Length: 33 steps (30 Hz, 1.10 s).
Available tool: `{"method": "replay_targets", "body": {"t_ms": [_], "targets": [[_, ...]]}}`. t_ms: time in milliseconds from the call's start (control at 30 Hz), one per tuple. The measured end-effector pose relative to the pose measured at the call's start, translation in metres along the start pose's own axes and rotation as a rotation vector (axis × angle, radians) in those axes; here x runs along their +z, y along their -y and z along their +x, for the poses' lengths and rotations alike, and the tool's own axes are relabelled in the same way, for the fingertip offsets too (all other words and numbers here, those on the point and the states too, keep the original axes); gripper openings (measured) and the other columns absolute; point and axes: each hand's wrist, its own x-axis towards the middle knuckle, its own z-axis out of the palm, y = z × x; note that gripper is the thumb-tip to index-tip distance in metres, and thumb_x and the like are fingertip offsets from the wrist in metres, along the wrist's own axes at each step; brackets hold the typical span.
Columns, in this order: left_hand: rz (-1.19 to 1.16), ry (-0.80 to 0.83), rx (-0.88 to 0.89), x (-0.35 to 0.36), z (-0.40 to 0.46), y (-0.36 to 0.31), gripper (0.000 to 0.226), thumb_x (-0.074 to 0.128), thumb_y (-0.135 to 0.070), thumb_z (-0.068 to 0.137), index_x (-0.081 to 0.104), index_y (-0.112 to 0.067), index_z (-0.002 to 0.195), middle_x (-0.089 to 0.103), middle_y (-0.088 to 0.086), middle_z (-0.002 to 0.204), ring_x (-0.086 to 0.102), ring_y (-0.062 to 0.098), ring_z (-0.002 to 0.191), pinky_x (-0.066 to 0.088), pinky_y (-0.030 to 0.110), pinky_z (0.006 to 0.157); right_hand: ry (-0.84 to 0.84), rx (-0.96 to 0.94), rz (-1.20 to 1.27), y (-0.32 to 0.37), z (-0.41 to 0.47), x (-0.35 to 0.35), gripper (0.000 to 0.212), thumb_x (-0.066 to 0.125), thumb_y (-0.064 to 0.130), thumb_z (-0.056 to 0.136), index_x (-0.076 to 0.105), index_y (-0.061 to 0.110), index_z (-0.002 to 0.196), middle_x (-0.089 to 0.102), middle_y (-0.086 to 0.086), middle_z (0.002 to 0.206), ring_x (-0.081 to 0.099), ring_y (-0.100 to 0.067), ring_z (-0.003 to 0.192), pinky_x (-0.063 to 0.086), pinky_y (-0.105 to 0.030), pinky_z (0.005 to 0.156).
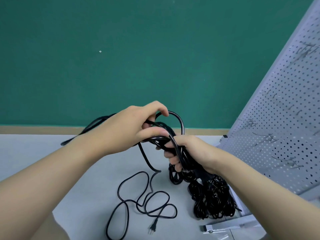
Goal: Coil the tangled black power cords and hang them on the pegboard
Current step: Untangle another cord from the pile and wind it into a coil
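Both hands up over the counter (43, 153): right hand (187, 153) grips the cord bundle (181, 154), left hand (131, 129) pinches a loop (179, 118). Cord looks thick, springy; grip where loops cross. Thin cord (138, 203) loose on counter, pegboard (280, 135) right.

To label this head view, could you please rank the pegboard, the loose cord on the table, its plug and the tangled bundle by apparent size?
1. pegboard
2. loose cord
3. tangled bundle, somewhat smaller in spread
4. plug
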Motion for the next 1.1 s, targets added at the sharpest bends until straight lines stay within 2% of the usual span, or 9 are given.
{"method": "replay_targets", "body": {"t_ms": [133,200,300,400,500,600,800,1000,1100], "targets": [[-0.096,0.069,-0.051,0.006,0.002,0.01,0.04,0.055,-0.066,0.085,0.054,-0.042,0.118,0.047,0.007,0.071,0.042,0.022,0.059,0.04,0.047,0.059,0.076,0.017,0.149,0.002,-0.003,0.002,0.058,0.054,0.056,0.076,0.066,0.008,0.106,0.043,-0.002,0.077,0.037,-0.016,0.061,0.037,-0.028,0.054],[-0.114,0.085,-0.067,0.007,0.001,0.014,0.04,0.056,-0.065,0.085,0.055,-0.039,0.115,0.044,0.005,0.068,0.037,0.016,0.058,0.034,0.042,0.058,0.039,-0.034,-0.047,0.004,-0.006,0.004,0.057,0.065,0.061,0.077,0.065,0.011,0.105,0.049,0.004,0.075,0.044,-0.012,0.06,0.04,-0.027,0.056],[-0.154,0.115,-0.097,0.007,0.002,0.016,0.039,0.065,-0.065,0.079,0.055,-0.034,0.1,0.043,-0.002,0.062,0.034,0.017,0.059,0.031,0.038,0.059,0.013,-0.188,-0.494,0.005,-0.012,0.012,0.013,0.07,0.021,0.089,0.058,0.025,0.093,0.056,0.024,0.063,0.05,0.003,0.054,0.041,-0.019,0.06],[-0.22,0.13,-0.12,0.007,0.001,0.018,0.05,0.074,-0.064,0.068,0.052,-0.021,0.083,0.042,-0.004,0.058,0.031,0.018,0.059,0.028,0.034,0.057,0.069,-0.143,-0.575,0.004,-0.015,0.022,0.025,0.055,0.014,0.083,0.055,0.037,0.074,0.049,0.017,0.058,0.048,-0.013,0.058,0.039,-0.029,0.058],[-0.272,0.124,-0.132,0.004,-0.002,0.019,0.067,0.088,-0.062,0.06,0.042,-0.015,0.072,0.034,0.0,0.057,0.024,0.02,0.059,0.021,0.03,0.053,0.099,-0.122,-0.57,0.006,-0.021,0.026,0.02,0.049,0.016,0.078,0.052,0.003,0.092,0.041,-0.007,0.069,0.04,-0.022,0.065,0.035,-0.035,0.056],[-0.308,0.1,-0.116,0.001,-0.001,0.02,0.068,0.08,-0.062,0.061,0.036,-0.011,0.07,0.028,0.0,0.058,0.021,0.019,0.058,0.017,0.029,0.052,0.126,-0.116,-0.522,0.006,-0.022,0.022,0.042,0.049,0.017,0.07,0.049,-0.007,0.104,0.039,-0.006,0.072,0.038,-0.021,0.064,0.032,-0.031,0.053],[-0.472,-0.007,-0.132,-0.007,0.004,0.028,0.081,0.056,-0.091,0.071,0.038,-0.011,0.067,0.026,-0.006,0.06,0.021,0.013,0.055,0.019,0.021,0.049,0.101,-0.283,-0.18,0.017,-0.028,0.008,0.037,0.053,0.003,0.072,0.065,0.038,0.068,0.049,0.012,0.067,0.041,-0.011,0.061,0.033,-0.03,0.056],[-0.582,0.018,-0.338,0.003,0.007,0.034,0.07,0.035,-0.076,0.095,0.047,-0.016,0.061,0.03,0.001,0.061,0.026,0.016,0.054,0.028,0.025,0.053,0.011,-0.393,0.018,0.017,-0.021,0.008,0.018,0.051,-0.003,0.07,0.054,0.001,0.088,0.039,0.003,0.067,0.03,-0.014,0.061,0.026,-0.032,0.056],[-0.673,-0.019,-0.354,0.009,0.006,0.036,0.063,0.045,-0.072,0.097,0.045,-0.018,0.065,0.035,0.001,0.061,0.036,0.019,0.055,0.037,0.024,0.058,-0.088,-0.467,0.108,0.022,-0.021,0.002,0.021,0.054,0.0,0.074,0.064,0.008,0.091,0.042,0.003,0.065,0.032,-0.014,0.059,0.029,-0.031,0.055]]}}
